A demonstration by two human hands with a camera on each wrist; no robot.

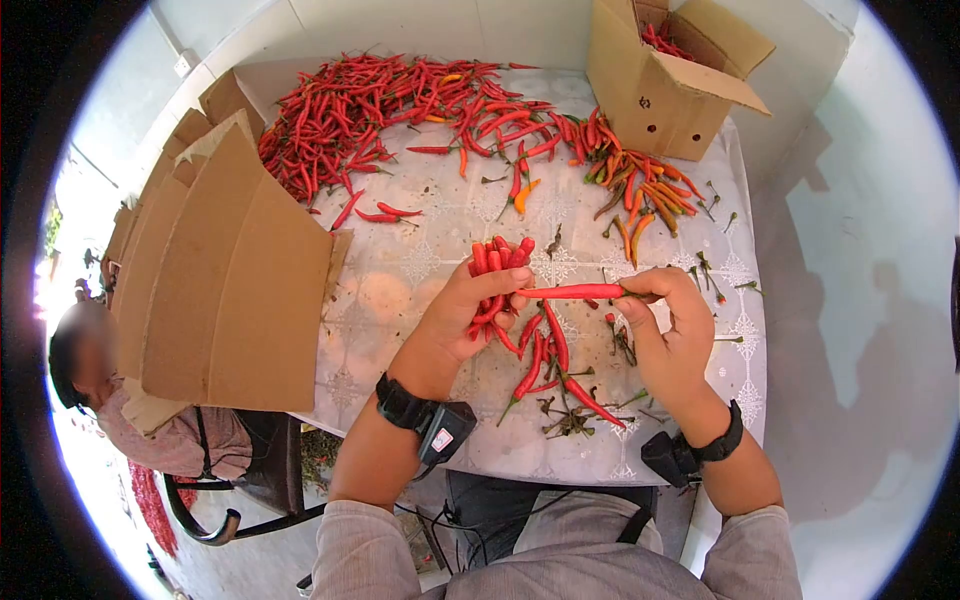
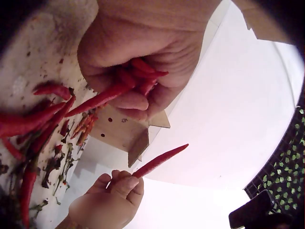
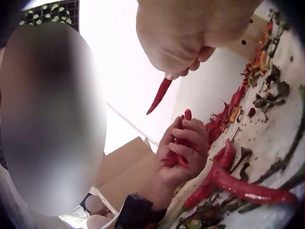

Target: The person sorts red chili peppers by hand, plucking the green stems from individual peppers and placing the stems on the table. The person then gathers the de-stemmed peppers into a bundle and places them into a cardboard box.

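Note:
My left hand (image 1: 468, 302) grips a bunch of red chili peppers (image 1: 492, 262), their blunt ends sticking up past the fingers. In my right hand (image 1: 672, 325) a single long red chili (image 1: 575, 292) is pinched at its stem end between thumb and fingertips. Its tip points left, toward the bunch, in the head view. The right wrist view shows this chili (image 3: 159, 95) hanging from the fingertips, apart from the left hand (image 3: 183, 148). Below the hands, several loose red chilies with stems (image 1: 545, 350) lie on the tablecloth.
A big heap of red chilies (image 1: 340, 120) covers the table's far left, with orange and green ones (image 1: 650, 190) at far right. An open cardboard box (image 1: 660, 100) stands behind these. Cardboard (image 1: 230, 290) borders the left edge. Plucked stems (image 1: 570, 420) lie near the front. A person (image 1: 180, 420) sits at left.

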